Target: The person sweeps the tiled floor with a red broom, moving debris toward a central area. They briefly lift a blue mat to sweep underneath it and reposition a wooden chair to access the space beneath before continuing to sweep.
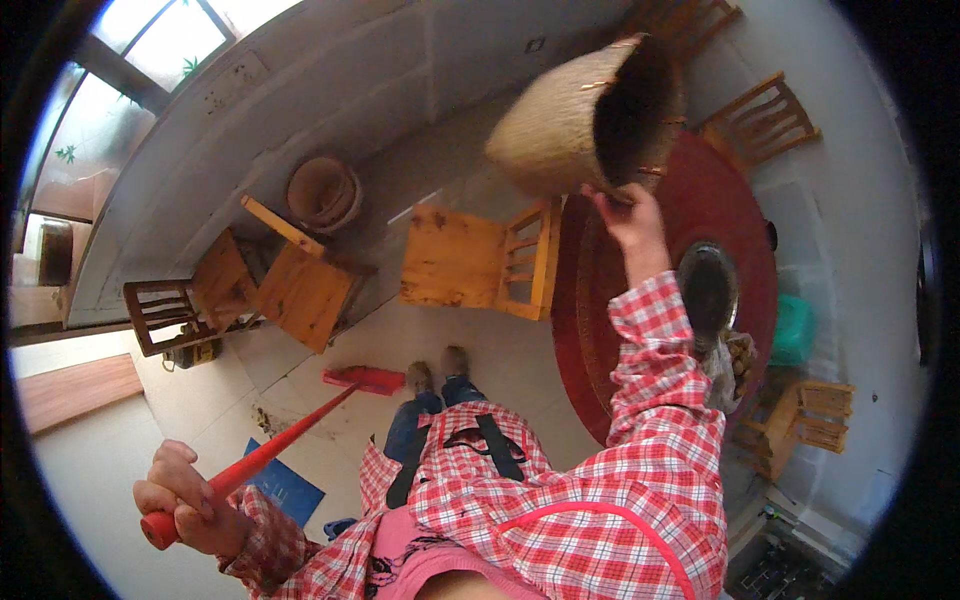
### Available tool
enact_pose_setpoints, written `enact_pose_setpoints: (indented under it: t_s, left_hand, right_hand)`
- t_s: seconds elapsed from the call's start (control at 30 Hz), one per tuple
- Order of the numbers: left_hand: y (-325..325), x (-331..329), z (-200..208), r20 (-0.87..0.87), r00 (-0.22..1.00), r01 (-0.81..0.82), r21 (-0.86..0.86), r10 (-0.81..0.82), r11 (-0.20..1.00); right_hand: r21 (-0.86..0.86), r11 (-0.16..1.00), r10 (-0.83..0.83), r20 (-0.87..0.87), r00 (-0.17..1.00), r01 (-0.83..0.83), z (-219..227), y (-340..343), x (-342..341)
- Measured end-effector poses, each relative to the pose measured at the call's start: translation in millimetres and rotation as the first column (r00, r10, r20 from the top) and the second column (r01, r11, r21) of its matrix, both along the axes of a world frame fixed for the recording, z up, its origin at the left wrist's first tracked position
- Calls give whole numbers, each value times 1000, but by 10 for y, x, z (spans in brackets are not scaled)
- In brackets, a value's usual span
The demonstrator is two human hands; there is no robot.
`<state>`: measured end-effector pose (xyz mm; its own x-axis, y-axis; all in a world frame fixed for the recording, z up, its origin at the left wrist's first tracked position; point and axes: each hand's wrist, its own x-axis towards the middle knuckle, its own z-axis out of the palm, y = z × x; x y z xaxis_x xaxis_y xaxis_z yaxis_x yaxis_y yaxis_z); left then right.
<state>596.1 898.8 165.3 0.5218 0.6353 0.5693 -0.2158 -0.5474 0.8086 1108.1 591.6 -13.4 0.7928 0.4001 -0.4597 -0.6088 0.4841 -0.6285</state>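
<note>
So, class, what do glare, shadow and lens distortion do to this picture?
In the head view, glare washes out the upper window; the basket is dark inside; the wall's top edge bows; black fills the corners.

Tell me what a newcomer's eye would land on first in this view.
Most likely the big woven basket at the upper right, its dark mouth facing right and its rim in the right hand. Next, the long red handle slanting through the lower left, its near end gripped by the left hand. The red round table on the right also stands out against the pale floor.
</note>
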Motion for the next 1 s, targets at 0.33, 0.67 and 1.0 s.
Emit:
enact_pose_setpoints:
  t_s: [0.33, 0.67, 1.0]
  left_hand:
    - [320, 435, -53, 16, 1000, 19, -44, -18, 999]
    - [828, 1161, -329, -20, 975, 207, -265, -220, 942]
    - [1179, 1401, -559, -4, 865, 443, -460, -501, 769]
  right_hand:
    - [-419, 884, -143, 179, 973, 207, -19, -1876, 541]
    - [-499, 860, 87, -67, 994, -109, -980, -1051, -1080]
    - [-853, 424, 141, -268, 953, -303, -1621, 61, -1441]
